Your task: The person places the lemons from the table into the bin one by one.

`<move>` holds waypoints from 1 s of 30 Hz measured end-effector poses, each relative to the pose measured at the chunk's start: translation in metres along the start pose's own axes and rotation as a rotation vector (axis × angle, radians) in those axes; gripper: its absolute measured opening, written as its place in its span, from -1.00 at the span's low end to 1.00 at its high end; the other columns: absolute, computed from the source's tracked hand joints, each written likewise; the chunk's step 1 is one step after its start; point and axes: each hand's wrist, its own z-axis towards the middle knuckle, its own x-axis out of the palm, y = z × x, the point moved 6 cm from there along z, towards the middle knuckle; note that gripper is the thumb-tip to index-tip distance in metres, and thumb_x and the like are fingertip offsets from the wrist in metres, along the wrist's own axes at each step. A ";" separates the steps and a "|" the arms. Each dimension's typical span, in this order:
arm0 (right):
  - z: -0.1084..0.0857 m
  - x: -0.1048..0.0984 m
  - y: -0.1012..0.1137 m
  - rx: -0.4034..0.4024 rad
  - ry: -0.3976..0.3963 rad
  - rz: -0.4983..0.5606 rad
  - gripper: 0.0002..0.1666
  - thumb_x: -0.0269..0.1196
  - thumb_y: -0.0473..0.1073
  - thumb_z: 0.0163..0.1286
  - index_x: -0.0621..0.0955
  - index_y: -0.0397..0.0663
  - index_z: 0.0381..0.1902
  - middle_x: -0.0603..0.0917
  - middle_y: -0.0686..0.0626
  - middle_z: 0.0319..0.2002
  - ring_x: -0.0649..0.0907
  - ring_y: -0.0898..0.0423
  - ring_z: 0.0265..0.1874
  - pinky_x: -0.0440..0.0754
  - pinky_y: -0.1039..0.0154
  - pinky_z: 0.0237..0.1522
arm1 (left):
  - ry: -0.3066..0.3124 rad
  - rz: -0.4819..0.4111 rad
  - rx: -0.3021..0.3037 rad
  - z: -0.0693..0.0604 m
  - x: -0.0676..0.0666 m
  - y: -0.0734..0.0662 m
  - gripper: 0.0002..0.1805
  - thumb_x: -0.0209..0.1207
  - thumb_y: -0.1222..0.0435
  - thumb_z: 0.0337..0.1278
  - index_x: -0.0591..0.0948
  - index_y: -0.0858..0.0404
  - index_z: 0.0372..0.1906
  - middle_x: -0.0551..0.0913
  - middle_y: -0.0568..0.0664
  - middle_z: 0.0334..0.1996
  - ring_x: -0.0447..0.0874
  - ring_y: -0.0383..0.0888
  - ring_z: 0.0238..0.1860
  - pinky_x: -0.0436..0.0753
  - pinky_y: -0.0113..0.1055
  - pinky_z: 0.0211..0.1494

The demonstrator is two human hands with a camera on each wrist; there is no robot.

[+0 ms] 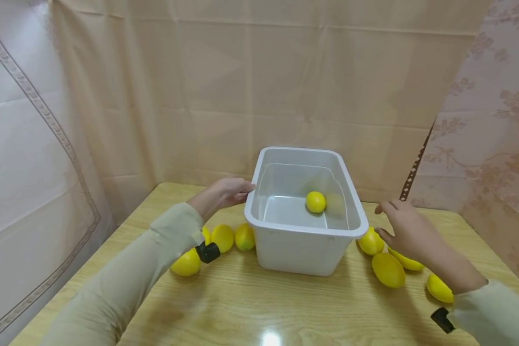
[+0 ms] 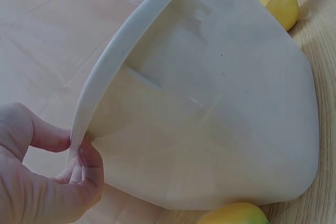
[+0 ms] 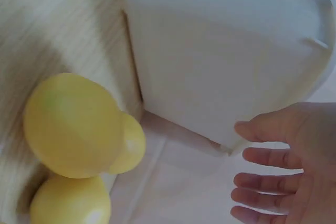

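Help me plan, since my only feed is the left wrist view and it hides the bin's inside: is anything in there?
Observer: Yes, the head view shows a single round yellow fruit inside the bin.
Operator: Is anything being held on the other side?
Observer: No, the right hand is empty.
Operator: I see just one lemon-like fruit at the bin's left side. Are there more?
Observer: Yes, other yellow fruits lie on the table near the left cuff.
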 end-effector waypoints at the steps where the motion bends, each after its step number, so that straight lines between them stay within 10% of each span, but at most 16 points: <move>1: -0.002 0.001 0.001 -0.002 -0.006 -0.021 -0.54 0.45 -0.25 0.03 0.54 -0.31 -0.14 0.60 -0.28 -0.20 0.59 -0.16 -0.29 0.65 -0.07 -0.27 | 0.002 0.000 0.001 0.000 0.000 0.000 -0.55 -0.05 0.43 0.37 0.33 0.45 0.31 0.43 0.08 0.09 0.44 -0.11 0.03 0.39 -0.27 0.45; 30: -0.045 0.050 -0.006 0.087 0.090 -0.084 -0.55 0.48 -0.17 -0.05 0.55 -0.25 -0.25 0.38 -0.05 -0.48 0.34 0.08 -0.52 0.29 0.29 -0.61 | 0.001 0.033 0.012 -0.001 0.002 0.001 -0.54 -0.05 0.42 0.38 0.31 0.46 0.32 0.40 0.10 0.15 0.42 -0.10 0.04 0.35 -0.26 0.47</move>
